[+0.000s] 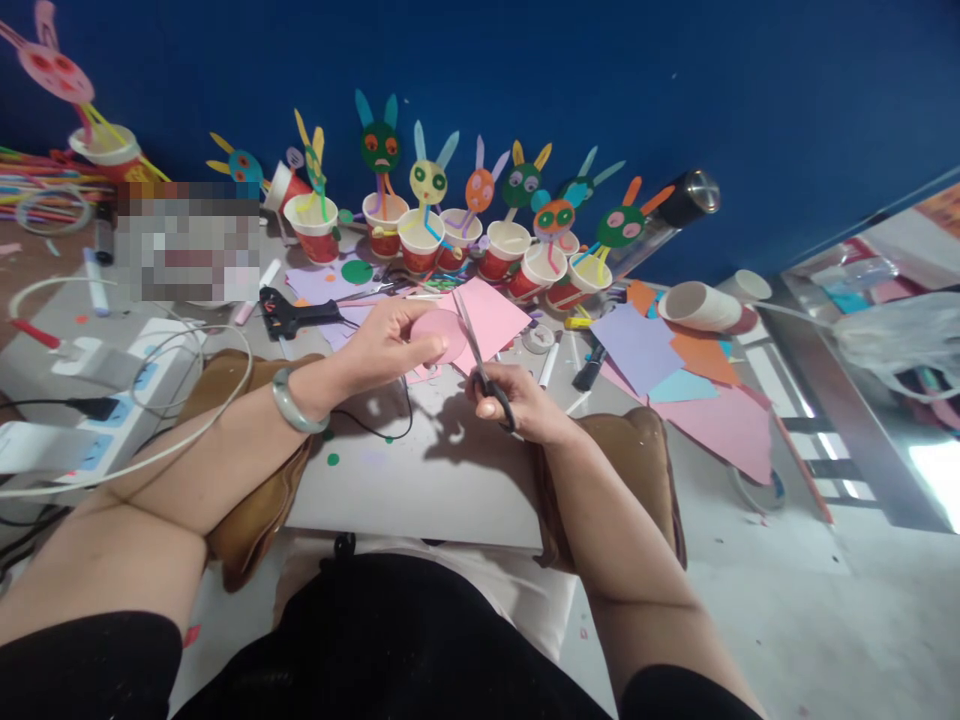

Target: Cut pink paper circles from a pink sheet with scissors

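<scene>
My left hand (394, 343) is closed on a round pink paper piece (438, 335), pinched between thumb and fingers above the table. In my right hand (517, 402) is a pair of scissors (480, 357) with black handles. Their blades point up and away, right beside the paper circle's right edge; whether they touch it I cannot tell. Under and behind both hands lies a larger pink paper sheet (496, 318). A black hot glue gun (300, 315) rests to the left of my left hand.
Paper cups (421, 240) with paper rabbit heads on bent stems line the blue wall. At right lie purple paper (637, 345), pink paper (724, 425) and a tipped cup stack (701, 306). A power strip (124, 410) with cables sits at left. Brown cushions (626, 465) lie under my forearms.
</scene>
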The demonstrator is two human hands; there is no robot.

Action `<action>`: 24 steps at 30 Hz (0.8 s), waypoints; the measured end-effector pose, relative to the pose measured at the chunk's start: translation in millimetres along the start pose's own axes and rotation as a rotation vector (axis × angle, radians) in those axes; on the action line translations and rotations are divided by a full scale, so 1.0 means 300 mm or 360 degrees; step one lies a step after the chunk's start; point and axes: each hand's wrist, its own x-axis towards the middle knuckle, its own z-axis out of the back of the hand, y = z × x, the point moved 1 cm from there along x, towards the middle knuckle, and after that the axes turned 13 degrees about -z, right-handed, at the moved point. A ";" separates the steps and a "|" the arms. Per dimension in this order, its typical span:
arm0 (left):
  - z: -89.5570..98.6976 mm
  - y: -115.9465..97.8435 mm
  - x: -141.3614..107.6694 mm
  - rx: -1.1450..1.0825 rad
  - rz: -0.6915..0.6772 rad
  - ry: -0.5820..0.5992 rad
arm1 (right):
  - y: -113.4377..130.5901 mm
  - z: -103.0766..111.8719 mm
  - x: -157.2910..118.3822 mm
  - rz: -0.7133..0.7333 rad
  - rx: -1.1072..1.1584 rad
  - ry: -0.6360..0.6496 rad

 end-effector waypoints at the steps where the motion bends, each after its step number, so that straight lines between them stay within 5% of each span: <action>1: 0.000 0.000 0.000 0.0001 0.0000 -0.0002 | 0.000 0.000 0.000 0.0001 0.0002 -0.0002; 17: 0.002 0.005 0.000 0.0011 -0.0022 -0.0009 | -0.005 0.002 0.007 0.0031 -0.0013 -0.0015; 24: 0.008 0.021 0.015 -0.0117 0.0100 -0.0143 | -0.037 0.004 0.036 0.0322 0.0430 -0.0304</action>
